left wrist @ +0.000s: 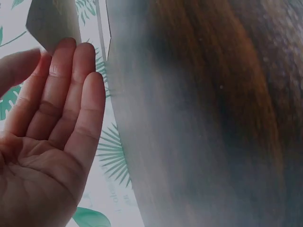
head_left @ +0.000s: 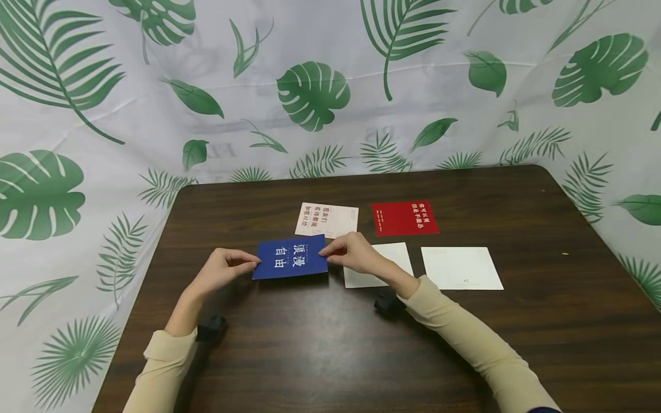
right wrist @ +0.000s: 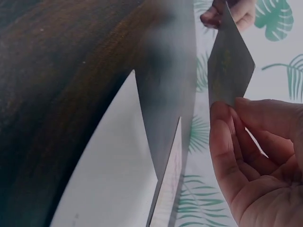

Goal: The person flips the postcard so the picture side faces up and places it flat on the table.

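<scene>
A blue card (head_left: 289,258) with white characters is held raised off the dark wooden table. My left hand (head_left: 222,269) pinches its left edge between thumb and fingers. At its right edge, my right hand (head_left: 358,254) pinches it the same way. In the right wrist view the card (right wrist: 231,61) shows its pale underside, with the right hand (right wrist: 265,151) gripping one end. The left wrist view has the left hand (left wrist: 52,123) under a corner of the card (left wrist: 54,23).
Behind the hands lie a pinkish-white card (head_left: 335,221) with red writing and a red card (head_left: 405,219). Two white cards, one (head_left: 395,255) partly under the right forearm and another (head_left: 462,268) further right, lie on the table (head_left: 320,355). A leaf-patterned cloth (head_left: 330,86) hangs behind.
</scene>
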### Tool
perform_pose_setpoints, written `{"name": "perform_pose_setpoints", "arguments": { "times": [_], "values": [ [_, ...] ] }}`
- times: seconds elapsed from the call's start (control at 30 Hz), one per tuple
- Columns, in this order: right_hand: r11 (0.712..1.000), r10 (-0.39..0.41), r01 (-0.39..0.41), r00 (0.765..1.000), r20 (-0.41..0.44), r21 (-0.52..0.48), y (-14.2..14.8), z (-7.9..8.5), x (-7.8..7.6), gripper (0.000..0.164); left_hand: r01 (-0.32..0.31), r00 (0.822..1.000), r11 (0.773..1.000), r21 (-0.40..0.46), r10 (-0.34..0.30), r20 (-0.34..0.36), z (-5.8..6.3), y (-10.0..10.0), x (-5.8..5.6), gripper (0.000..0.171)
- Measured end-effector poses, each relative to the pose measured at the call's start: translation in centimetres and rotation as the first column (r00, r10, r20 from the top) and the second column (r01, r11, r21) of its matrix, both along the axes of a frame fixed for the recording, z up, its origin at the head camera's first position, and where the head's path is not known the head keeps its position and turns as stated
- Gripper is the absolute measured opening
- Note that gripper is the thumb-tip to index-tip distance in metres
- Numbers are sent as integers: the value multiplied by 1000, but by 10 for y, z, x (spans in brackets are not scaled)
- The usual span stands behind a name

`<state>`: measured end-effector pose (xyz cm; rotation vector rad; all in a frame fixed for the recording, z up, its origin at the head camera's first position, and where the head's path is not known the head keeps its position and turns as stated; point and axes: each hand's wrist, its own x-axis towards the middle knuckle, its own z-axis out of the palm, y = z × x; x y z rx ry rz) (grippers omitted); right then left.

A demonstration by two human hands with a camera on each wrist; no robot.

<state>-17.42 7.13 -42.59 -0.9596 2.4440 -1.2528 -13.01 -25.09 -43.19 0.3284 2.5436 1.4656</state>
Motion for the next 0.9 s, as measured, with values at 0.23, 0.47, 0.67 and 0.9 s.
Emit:
{"name": "perform_pose_setpoints", "arguments": {
  "times": [0.23, 0.47, 0.67, 0.9],
  "values": [
    [999, 44, -44, 999, 1, -11, 0, -6, 1, 15, 12, 1000, 999, -48, -12, -2, -5, 6, -2, 11],
    [998, 49, -51, 997, 63, 32, -5, -16, 2, 16, 25, 999, 997, -75, -23, 26, -5, 10, -2, 12],
    [997, 60, -63, 996, 67, 43, -7, -19, 3, 16, 37, 999, 994, -99, -34, 27, -7, 11, -2, 21],
    [993, 59, -68, 994, 88, 100, -11, -18, 5, 17, 55, 998, 991, -122, -51, 42, -12, 13, -4, 28]
  ]
}}
